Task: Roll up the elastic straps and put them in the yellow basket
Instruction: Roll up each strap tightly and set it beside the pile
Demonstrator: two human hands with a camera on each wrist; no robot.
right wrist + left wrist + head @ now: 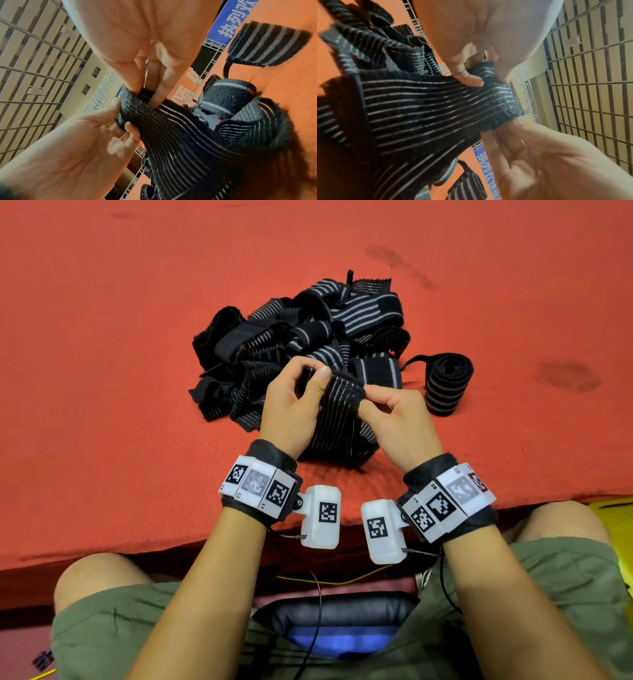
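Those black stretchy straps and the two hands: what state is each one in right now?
Held strap: mostly unrolled, top end pinched by both hands, the rest hanging to the red surface.
Rolled strap: wound up, lying on the surface right of the pile.
Pile of straps: loose, tangled, unrolled.
Left hand: fingers curled, pinching the strap's end.
Right hand: likewise pinching that end.

left hand (291,405): pinch grip | right hand (394,412): pinch grip | wrists raised

Olive shorts (565,594). Black wrist wraps (270,453) w/ white marker blocks (257,486); white camera boxes (322,517) just inboard of wraps, thin black cables (317,611).
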